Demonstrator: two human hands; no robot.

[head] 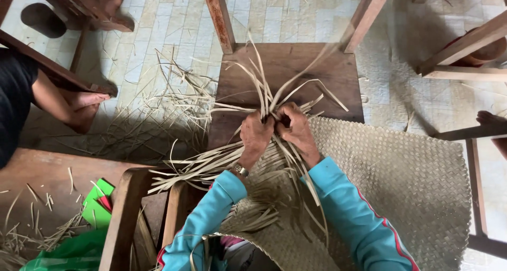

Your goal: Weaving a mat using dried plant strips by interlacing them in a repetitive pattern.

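Observation:
A half-woven mat of pale straw lies over my lap and a dark wooden chair seat. Loose straw strips fan up and out from its unfinished edge. My left hand and my right hand meet at that edge, each closed on a bunch of strips. A watch sits on my left wrist. Both arms wear bright blue sleeves. More loose strips trail to the left below my left hand.
Cut straw scraps litter the tiled floor left of the chair. Another person's leg and foot rest at the left. Green and red packets lie on a wooden bench at bottom left. Wooden chair frames stand at the right.

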